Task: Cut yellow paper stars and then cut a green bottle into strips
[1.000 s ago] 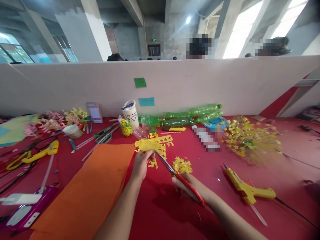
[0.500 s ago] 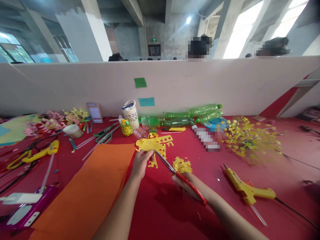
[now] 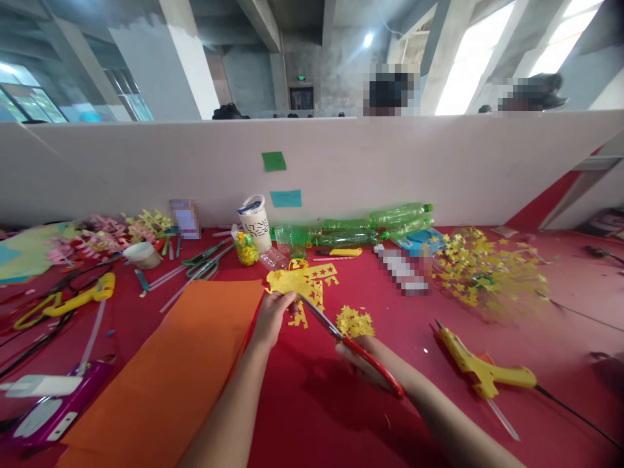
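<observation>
Red-handled scissors are gripped in my right hand, blades pointing up and left. Their tips reach close to the fingers of my left hand. That hand is closed in a pinch at the near edge of a yellow sheet; a small piece at the fingertips is too small to make out clearly. Yellow scraps with star-shaped holes lie just behind. A pile of small yellow paper stars rests on the red table beyond my right hand.
Orange sheets lie on the left. A yellow glue gun with a cord is at right, below a yellow star bunch. Green bottles and a white cup stand or lie by the partition. Another glue gun is far left.
My left hand has shifted very slightly left. The scissors' tips have moved a little left with it; the rest looks the same.
</observation>
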`<state>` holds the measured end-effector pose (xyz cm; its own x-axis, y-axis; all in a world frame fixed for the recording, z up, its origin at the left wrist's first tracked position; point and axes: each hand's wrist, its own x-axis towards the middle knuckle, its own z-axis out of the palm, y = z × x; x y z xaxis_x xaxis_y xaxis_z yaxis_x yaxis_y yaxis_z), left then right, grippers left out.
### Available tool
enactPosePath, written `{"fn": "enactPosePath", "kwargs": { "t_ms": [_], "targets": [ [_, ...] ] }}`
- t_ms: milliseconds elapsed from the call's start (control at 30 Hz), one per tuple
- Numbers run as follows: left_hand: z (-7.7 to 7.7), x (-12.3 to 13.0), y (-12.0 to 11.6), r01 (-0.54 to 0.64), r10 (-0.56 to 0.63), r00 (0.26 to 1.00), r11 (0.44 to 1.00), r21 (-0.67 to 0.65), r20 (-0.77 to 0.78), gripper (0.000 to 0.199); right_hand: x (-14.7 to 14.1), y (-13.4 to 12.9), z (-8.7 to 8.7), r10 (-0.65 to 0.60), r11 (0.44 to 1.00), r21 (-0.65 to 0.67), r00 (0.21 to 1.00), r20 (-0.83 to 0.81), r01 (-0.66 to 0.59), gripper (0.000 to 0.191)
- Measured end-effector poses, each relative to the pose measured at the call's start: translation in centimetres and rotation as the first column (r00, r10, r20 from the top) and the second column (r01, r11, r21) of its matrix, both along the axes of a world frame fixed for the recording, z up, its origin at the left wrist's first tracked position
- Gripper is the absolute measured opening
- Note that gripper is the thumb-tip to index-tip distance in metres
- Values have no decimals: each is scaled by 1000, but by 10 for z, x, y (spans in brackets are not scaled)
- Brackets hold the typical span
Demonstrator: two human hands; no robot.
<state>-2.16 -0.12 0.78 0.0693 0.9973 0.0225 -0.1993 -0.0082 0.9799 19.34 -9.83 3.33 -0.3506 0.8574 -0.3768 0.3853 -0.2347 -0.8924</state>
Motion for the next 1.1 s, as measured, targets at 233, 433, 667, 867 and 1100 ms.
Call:
{"fn": "enactPosePath", "kwargs": {
  "t_ms": [233,433,667,867,1100],
  "targets": [
    [0,0,0,-8,8,1000,1000,6,-18,25,-1,0,4,-9,1000,7,999,40,8,52],
    [1,0,0,-10,11,999,1000,11,-39,26,-1,1,3,-2,1000,2,998,57,2,52],
    [0,-1,1,-15,15,999,1000,8,-48,27,-1,0,5,-15,999,-30,999,31,16,50],
    [0,-1,0,-12,13,999,1000,8,-49,27,0,-1,2,-26,1000,-12,999,30,26,52],
    [-1,0,-1,-4,5,1000,1000,14,-31,30,1,-1,-4,-23,1000,6,999,46,22,55]
  ]
}}
